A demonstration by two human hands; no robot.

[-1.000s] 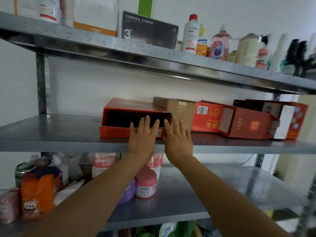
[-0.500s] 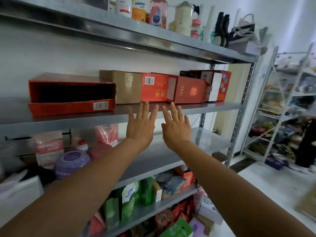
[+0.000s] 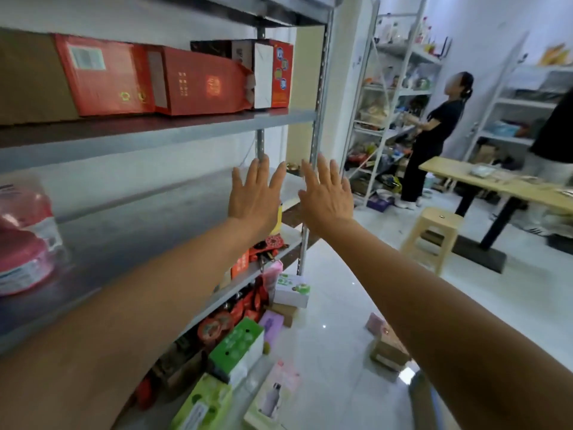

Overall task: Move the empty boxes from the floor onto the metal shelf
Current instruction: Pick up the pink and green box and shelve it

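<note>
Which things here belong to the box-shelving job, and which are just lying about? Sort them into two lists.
Job: metal shelf, red boxes already on it, brown box and bottle-print box on the floor, left hand, right hand, both empty.
Lying about: stool, wooden table, pink tub, far racks.

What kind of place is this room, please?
Probably a storeroom: a grey metal shelf rack carrying red cardboard boxes, a white metal rack full of goods behind, and small cardboard boxes lying on the white tiled floor.
</note>
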